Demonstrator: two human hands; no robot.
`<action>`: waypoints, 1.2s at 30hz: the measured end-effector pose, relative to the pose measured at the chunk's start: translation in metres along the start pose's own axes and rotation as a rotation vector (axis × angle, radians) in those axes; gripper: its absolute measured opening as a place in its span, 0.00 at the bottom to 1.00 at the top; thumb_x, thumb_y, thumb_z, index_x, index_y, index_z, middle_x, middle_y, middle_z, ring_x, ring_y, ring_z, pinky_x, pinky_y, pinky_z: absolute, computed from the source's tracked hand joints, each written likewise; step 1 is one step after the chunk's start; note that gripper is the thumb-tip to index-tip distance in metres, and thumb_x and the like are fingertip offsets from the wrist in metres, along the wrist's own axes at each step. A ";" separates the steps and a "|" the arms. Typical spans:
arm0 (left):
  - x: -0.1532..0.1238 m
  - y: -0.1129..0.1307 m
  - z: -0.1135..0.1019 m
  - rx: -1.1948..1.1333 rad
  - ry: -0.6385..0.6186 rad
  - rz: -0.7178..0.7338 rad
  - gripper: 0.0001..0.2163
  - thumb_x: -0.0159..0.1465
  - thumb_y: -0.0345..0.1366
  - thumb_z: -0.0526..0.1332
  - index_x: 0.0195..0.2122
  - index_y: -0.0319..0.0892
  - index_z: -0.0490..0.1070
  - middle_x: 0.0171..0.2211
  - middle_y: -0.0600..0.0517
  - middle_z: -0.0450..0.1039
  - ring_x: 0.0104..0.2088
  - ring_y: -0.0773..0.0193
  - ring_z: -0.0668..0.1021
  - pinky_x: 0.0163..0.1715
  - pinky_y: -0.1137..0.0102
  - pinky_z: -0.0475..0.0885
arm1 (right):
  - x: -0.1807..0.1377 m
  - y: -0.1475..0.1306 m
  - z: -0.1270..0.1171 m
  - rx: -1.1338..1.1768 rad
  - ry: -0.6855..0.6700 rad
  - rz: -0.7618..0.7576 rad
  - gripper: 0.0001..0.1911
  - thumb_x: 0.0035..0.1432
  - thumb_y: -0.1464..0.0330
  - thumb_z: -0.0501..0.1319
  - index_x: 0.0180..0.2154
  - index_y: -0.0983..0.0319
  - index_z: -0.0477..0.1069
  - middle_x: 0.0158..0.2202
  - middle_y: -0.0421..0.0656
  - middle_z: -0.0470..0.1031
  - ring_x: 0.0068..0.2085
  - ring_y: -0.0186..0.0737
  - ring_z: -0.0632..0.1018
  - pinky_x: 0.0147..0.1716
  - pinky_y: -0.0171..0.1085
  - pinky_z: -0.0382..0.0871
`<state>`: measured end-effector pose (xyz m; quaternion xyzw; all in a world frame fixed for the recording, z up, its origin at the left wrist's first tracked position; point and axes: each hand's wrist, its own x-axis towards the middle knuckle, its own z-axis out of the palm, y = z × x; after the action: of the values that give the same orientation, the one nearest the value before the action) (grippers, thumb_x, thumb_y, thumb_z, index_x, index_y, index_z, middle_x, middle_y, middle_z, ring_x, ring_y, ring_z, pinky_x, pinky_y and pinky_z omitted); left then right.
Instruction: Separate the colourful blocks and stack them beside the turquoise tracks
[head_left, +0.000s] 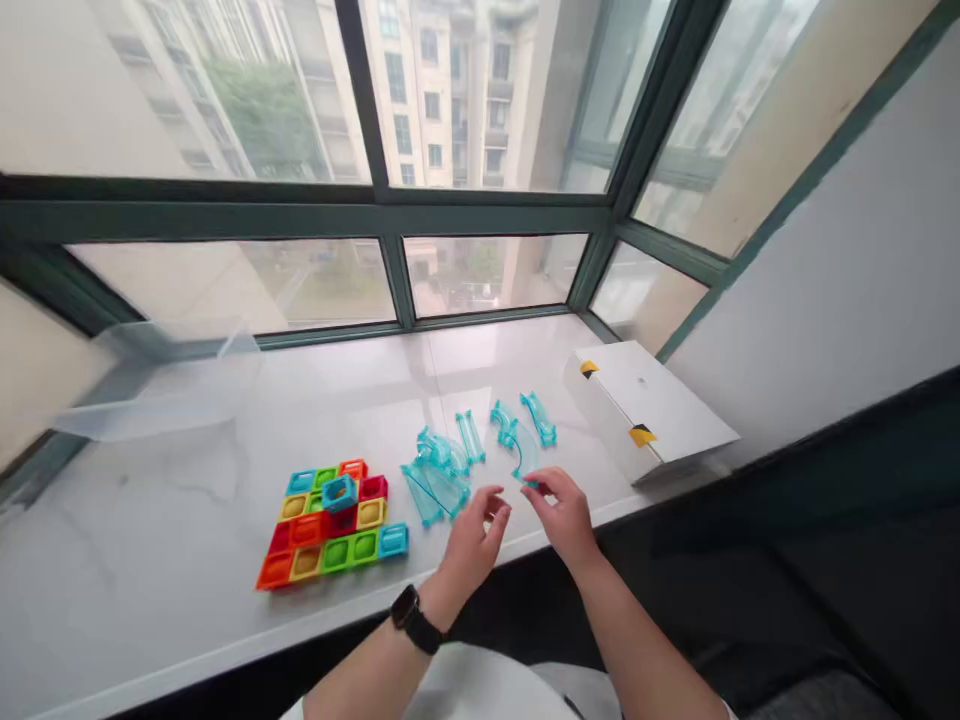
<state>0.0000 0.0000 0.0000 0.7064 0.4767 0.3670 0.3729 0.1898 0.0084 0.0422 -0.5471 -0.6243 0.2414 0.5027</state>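
Both my hands hover over the front edge of a white marble sill. My right hand pinches the near end of a thin clear blue curved track piece that rises from its fingertips. My left hand, with a black watch on the wrist, is close beside it, its fingers half curled and apart, holding nothing. Just beyond the left hand lies a heap of clear blue track pieces. More blue track pieces lie further back. A flat patch of coloured square tiles sits to the left.
A white box with yellow and black corner marks lies at the right end of the sill. A clear plastic sheet rests at the back left. Window frames close off the far side, and a grey wall stands at the right.
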 end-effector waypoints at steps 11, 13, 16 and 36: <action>-0.022 -0.020 0.003 0.317 -0.163 0.270 0.12 0.67 0.29 0.60 0.50 0.47 0.72 0.48 0.46 0.74 0.52 0.52 0.75 0.59 0.51 0.70 | 0.067 0.037 0.001 -0.102 0.038 -0.009 0.10 0.65 0.62 0.64 0.45 0.56 0.81 0.44 0.46 0.81 0.41 0.43 0.80 0.39 0.41 0.78; -0.022 -0.019 0.003 0.308 -0.160 0.250 0.11 0.67 0.29 0.60 0.50 0.46 0.72 0.48 0.45 0.74 0.51 0.51 0.74 0.58 0.52 0.71 | 0.078 0.045 0.009 -0.112 0.038 -0.017 0.10 0.66 0.62 0.63 0.43 0.56 0.82 0.44 0.46 0.81 0.42 0.44 0.80 0.40 0.41 0.78; -0.021 -0.017 0.001 0.303 -0.167 0.235 0.11 0.68 0.29 0.60 0.50 0.46 0.71 0.48 0.45 0.74 0.51 0.51 0.74 0.57 0.52 0.71 | 0.090 0.056 0.020 -0.120 0.026 -0.026 0.10 0.65 0.61 0.63 0.42 0.56 0.83 0.43 0.45 0.82 0.43 0.44 0.81 0.42 0.41 0.78; -0.018 -0.012 0.000 0.298 -0.167 0.198 0.07 0.67 0.28 0.58 0.44 0.46 0.72 0.44 0.46 0.74 0.48 0.53 0.74 0.53 0.55 0.72 | 0.103 0.087 0.044 -0.225 -0.082 -0.002 0.11 0.63 0.64 0.61 0.39 0.57 0.82 0.41 0.46 0.81 0.35 0.43 0.79 0.42 0.44 0.76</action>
<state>-0.0093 -0.0138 -0.0134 0.8254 0.4212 0.2672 0.2645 0.1998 0.1394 -0.0109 -0.5893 -0.6680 0.1916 0.4122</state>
